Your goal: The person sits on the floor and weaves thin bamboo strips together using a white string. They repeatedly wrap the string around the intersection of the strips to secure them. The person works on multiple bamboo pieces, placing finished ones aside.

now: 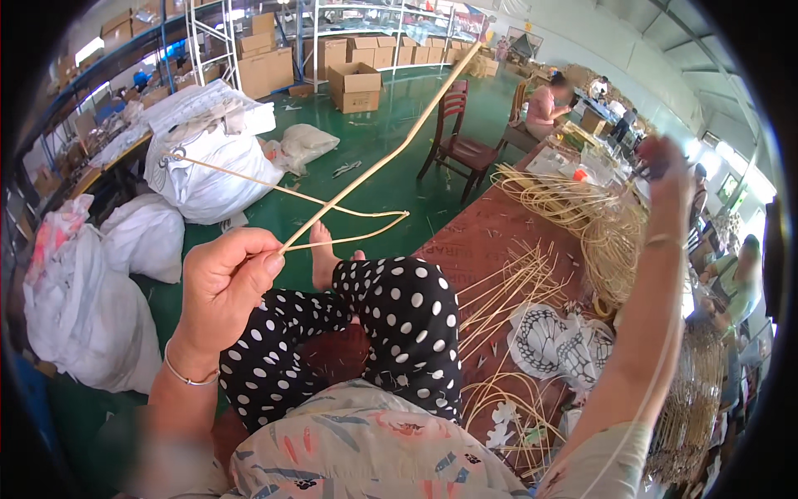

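Note:
My left hand is closed, with thumb and fingers pinching a pale cane strip. One thick length of the strip slants up and away to the right. A thinner part bends sharply near my knees and runs back to the left, ending in a small curl before a white sack. Raised at the far right, my right hand is blurred and has something dark red at it. Its fingers cannot be made out. Below that arm, a bundle of coiled cane lies on the reddish-brown table.
Loose cane sticks and a white and black patterned bag lie on the table. White sacks stand at left. Ahead are a wooden chair and an open cardboard box. A seated person is farther back.

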The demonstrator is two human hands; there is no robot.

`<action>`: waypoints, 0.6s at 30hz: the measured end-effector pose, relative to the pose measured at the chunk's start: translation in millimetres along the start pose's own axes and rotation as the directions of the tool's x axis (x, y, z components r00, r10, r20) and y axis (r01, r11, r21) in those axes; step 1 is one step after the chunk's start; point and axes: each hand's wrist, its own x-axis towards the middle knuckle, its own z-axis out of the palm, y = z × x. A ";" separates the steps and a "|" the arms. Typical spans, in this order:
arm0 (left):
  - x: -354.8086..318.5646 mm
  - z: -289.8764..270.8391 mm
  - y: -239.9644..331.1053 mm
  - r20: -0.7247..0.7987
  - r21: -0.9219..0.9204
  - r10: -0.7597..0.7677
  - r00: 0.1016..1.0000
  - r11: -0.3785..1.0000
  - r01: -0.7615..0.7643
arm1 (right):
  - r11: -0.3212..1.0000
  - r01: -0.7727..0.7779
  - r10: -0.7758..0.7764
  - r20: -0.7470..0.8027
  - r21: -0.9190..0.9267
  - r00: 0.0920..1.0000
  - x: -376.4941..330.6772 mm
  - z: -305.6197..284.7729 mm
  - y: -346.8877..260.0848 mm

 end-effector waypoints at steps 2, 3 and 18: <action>1.5 4.0 0.9 0.013 0.013 0.026 1.000 1.000 -0.026 | 0.985 -0.006 0.011 -0.029 0.174 1.000 55.8 -23.6 -35.6; 1.8 5.1 -0.7 0.015 0.017 0.033 0.999 0.999 -0.033 | 0.974 0.014 -0.010 -0.020 0.226 1.000 72.5 -30.0 -50.8; 11.1 47.3 -16.7 0.349 -0.342 -0.257 0.901 0.860 0.378 | 0.422 -0.343 0.748 0.109 -0.839 0.655 -160.5 -38.8 101.5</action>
